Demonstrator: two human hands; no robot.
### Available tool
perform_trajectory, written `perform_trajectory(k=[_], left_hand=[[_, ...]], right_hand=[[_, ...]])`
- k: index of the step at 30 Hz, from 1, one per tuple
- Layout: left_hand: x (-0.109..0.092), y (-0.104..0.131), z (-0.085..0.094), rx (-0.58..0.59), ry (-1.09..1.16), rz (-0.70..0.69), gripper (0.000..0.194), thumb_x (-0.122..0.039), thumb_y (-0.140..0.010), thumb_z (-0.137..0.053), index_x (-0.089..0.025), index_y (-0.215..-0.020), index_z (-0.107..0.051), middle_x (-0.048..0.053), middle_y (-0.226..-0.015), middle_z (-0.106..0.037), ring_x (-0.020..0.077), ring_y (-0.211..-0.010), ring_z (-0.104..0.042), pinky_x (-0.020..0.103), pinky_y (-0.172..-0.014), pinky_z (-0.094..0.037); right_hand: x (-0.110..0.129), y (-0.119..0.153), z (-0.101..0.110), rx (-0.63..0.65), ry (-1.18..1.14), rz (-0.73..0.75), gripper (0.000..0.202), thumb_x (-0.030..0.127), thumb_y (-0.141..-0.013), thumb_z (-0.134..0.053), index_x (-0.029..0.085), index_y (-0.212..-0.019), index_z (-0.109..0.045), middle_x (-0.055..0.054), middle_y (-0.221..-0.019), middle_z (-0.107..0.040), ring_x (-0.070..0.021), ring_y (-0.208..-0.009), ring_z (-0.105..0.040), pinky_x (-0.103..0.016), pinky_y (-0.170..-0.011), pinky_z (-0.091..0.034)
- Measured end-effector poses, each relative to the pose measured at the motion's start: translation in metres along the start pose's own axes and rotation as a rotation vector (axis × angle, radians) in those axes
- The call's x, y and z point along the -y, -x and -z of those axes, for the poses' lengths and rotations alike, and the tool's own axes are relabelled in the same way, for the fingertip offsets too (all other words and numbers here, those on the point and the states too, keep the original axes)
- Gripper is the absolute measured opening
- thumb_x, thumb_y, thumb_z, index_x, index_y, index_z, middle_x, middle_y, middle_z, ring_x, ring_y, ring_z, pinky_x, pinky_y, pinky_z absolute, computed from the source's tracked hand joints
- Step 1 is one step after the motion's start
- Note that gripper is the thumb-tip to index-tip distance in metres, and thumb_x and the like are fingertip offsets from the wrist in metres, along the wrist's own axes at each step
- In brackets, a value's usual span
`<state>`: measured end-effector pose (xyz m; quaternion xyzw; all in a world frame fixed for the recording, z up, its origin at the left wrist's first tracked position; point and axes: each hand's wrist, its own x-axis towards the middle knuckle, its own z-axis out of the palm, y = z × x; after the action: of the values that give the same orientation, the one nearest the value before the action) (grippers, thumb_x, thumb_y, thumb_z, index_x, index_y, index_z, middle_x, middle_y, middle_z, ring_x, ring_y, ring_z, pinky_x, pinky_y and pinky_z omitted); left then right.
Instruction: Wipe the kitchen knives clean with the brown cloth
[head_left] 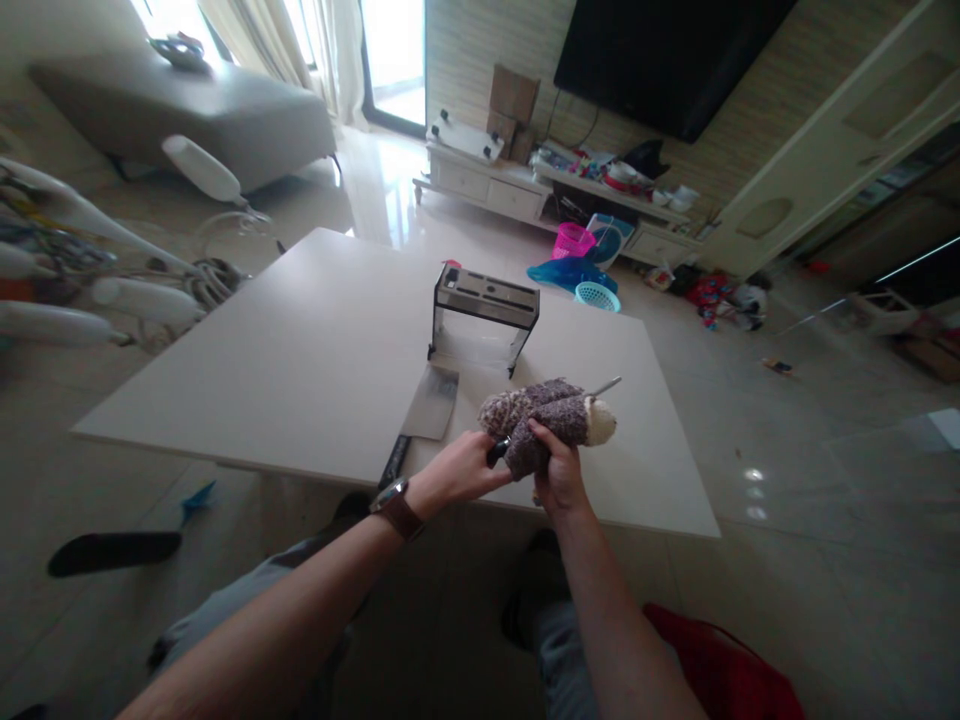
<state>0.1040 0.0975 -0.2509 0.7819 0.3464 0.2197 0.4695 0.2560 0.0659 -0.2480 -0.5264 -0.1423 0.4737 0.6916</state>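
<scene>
My left hand [466,467], with a watch on its wrist, is closed round the black handle [498,451] of a tool that runs into a bundle of brown and cream knitted cloth. My right hand [559,475] grips this knitted cloth [555,412] from below, its thumb on top. A thin metal tip [607,386] sticks out at the cloth's far right end; the middle of the tool is hidden. Left of my hands, a cleaver [433,404] lies flat on the white table [300,350]. Behind it stands a knife block [485,300] with a slotted top and clear sides.
Bundled cables and white pole-like parts [142,300] stand left of the table. Beyond it are a grey bench [217,115], a TV cabinet [487,190], a pink basket [574,241] and a light blue basket [598,296]. Red fabric [720,665] lies at the lower right.
</scene>
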Motion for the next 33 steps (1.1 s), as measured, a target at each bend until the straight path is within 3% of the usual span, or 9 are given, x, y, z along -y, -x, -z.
perform_trajectory(k=[33], left_hand=[[0.0033,-0.0004,-0.0014,-0.003,-0.007,0.001,0.036,-0.045,-0.087,-0.070,-0.011,-0.073,-0.071,0.001,-0.065,-0.059,0.0108,-0.061,-0.047,0.023,-0.053,-0.029]], right_hand=[[0.0012,0.0000,0.0003,-0.009,-0.008,-0.017,0.038,0.023,-0.053,-0.092,0.018,-0.086,-0.076,-0.002,-0.090,-0.080,-0.0217,-0.093,-0.074,-0.036,-0.089,-0.061]])
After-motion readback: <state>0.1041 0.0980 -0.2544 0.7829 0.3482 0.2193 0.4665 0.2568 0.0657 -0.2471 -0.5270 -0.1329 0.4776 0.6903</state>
